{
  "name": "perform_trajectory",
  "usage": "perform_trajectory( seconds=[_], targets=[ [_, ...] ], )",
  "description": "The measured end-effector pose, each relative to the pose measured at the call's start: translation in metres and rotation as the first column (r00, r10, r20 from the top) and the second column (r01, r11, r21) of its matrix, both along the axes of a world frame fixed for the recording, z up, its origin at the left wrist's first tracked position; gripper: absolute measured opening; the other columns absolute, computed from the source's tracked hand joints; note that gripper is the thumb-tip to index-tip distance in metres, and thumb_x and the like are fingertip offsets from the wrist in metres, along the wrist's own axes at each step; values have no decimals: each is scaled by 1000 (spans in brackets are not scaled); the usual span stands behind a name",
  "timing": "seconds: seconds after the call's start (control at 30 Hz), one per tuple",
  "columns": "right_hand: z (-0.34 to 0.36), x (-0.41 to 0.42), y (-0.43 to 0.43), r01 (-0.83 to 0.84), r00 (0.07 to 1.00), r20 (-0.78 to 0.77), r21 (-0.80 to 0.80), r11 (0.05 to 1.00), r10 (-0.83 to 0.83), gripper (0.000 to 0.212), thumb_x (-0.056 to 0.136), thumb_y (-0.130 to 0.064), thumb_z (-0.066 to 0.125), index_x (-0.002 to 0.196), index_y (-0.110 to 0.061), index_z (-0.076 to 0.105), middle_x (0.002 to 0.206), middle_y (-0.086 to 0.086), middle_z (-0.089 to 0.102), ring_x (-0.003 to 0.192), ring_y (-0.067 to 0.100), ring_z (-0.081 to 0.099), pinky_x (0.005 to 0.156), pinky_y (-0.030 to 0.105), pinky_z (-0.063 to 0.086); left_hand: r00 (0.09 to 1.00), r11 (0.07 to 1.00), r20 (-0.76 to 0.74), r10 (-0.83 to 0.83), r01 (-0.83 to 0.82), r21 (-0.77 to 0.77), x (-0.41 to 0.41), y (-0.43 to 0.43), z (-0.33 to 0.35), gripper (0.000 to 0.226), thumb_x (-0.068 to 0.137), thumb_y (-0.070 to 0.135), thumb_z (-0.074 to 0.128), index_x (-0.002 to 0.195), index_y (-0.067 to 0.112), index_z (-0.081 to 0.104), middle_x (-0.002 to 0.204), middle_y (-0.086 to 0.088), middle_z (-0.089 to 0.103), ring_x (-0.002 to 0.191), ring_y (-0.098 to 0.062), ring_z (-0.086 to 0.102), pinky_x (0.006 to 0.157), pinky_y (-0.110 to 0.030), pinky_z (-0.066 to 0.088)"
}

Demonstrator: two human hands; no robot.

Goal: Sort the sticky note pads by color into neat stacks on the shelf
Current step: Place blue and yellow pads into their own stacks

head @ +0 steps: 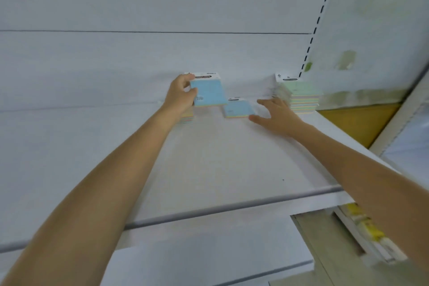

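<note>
My left hand (180, 96) grips a blue-topped sticky note pad (210, 91) by its left edge and holds it tilted up above a low pastel stack (187, 118) at the back of the white shelf (209, 165). A second blue-topped pad (238, 109) lies flat on the shelf in the middle. My right hand (275, 114) hovers beside it with fingers spread, its thumb near the pad's right corner. A taller stack with a green top (299, 96) stands at the back right, just behind my right hand.
The shelf's back panel (139, 65) rises behind the pads. A slotted upright (313, 37) and a white side panel (371, 30) close off the right. Lower shelves (209, 246) lie below, and yellow and white items (369, 232) sit at lower right.
</note>
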State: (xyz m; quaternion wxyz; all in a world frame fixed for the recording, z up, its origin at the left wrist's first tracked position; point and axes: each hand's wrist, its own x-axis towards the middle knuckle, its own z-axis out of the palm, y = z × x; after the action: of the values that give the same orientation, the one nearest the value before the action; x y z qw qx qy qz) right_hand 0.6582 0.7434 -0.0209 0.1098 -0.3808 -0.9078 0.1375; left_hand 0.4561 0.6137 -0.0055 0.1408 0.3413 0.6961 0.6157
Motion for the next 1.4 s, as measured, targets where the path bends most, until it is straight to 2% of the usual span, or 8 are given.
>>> perform_trajectory(
  seconds=[0.13, 0.33, 0.47, 0.6, 0.67, 1.1, 1.3, 1.4],
  targets=[
    [-13, 21, 13, -21, 996, 91, -22, 1000, 23, 69, 85, -59, 45, 140, -19, 36, 147, 10, 31, 140, 28, 21, 115, 37, 20, 999, 999, -44, -4, 2, -49, 33, 44, -5, 33, 86, 4, 49, 119, 5, 53, 130, -16, 53, 121, -28, 53, 99, -48, 48],
    [-18, 19, 20, -70, 994, 85, 4, 998, 69, 66, 84, -63, 41, 135, -20, 41, 142, 7, 34, 137, 26, 23, 113, 37, 22, 960, 976, -277, 43, -99, -193, 55, 81, -27, 28, 91, 6, 47, 114, -2, 60, 124, -16, 61, 119, -27, 55, 97, -25, 35],
    [-20, 17, 23, -81, 994, 73, 4, 997, 81, 68, 83, -64, 42, 134, -19, 41, 142, 7, 33, 137, 26, 23, 113, 37, 21, 895, 957, -444, 28, -151, -246, 54, 85, -35, 25, 91, 10, 45, 105, -2, 64, 119, -23, 59, 120, -33, 49, 98, -31, 34],
    [-20, 16, 24, -76, 995, 67, 4, 997, 75, 70, 83, -64, 44, 136, -18, 40, 143, 8, 33, 138, 27, 23, 112, 38, 21, 790, 890, -579, -203, -98, -445, 56, 73, -37, 46, 90, 37, 52, 132, 18, 50, 152, -8, 31, 140, -27, 24, 114, -35, 24],
    [-20, 16, 24, -74, 995, 69, 5, 997, 74, 71, 82, -64, 44, 136, -17, 40, 143, 8, 33, 137, 27, 24, 112, 38, 22, 722, 841, -624, -298, -110, -530, 56, 68, -41, 49, 88, 43, 52, 134, 24, 48, 151, -1, 37, 137, -25, 29, 113, -35, 28],
    [-19, 18, 22, -101, 994, 42, 2, 995, 101, 72, 82, -62, 46, 135, -14, 40, 144, 9, 32, 137, 28, 23, 112, 38, 23, 614, 848, -764, -197, -284, -448, 66, 54, -30, 61, 85, 55, 33, 136, 23, 44, 148, -1, 41, 135, -21, 37, 109, -34, 30],
    [-4, 17, 1, -167, 959, -200, 181, 969, 202, 69, 82, -51, 57, 138, -14, 38, 143, 8, 35, 136, 27, 26, 113, 37, 22, 466, 830, -876, -128, -433, -351, 57, 12, -6, 71, 82, 55, 14, 133, 18, 47, 142, -5, 49, 129, -26, 46, 102, -38, 39],
    [7, 0, -30, -324, 922, -124, 269, 907, 367, 64, 83, -49, 56, 136, -16, 43, 142, 8, 38, 134, 27, 30, 111, 37, 24, 455, 804, -885, -100, -487, -341, 41, -38, 3, 81, 75, 56, 7, 133, 17, 48, 142, -6, 49, 129, -26, 46, 102, -39, 39]
  ],
)
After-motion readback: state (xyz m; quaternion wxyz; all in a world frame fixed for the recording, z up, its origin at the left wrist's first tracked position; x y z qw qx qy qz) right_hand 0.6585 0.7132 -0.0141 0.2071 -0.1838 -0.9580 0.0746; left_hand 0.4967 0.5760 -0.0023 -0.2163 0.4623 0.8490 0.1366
